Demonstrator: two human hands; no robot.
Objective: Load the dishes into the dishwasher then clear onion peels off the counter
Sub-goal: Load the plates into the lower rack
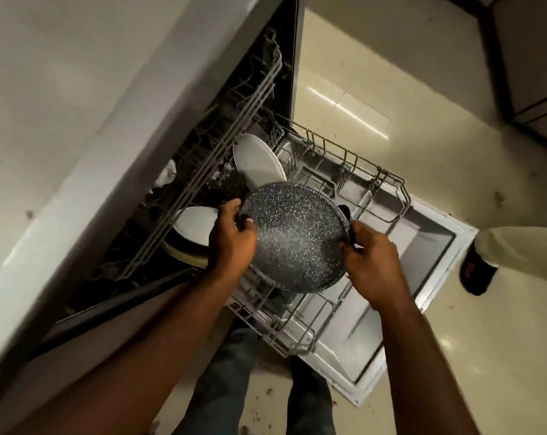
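The pan is round, dark grey with fine white speckles, seen from its underside and tilted above the pulled-out lower rack. The left hand grips its left rim, fingers curled over the edge; the right hand has its fingers clamped on a small dark side handle. The pan hides the rack's middle, and its inside cannot be seen. Behind the pan stand two white plates: one upright, another partly hidden by the left hand. The upper rack is blurred.

A second person's pale trouser leg stands on the glossy floor
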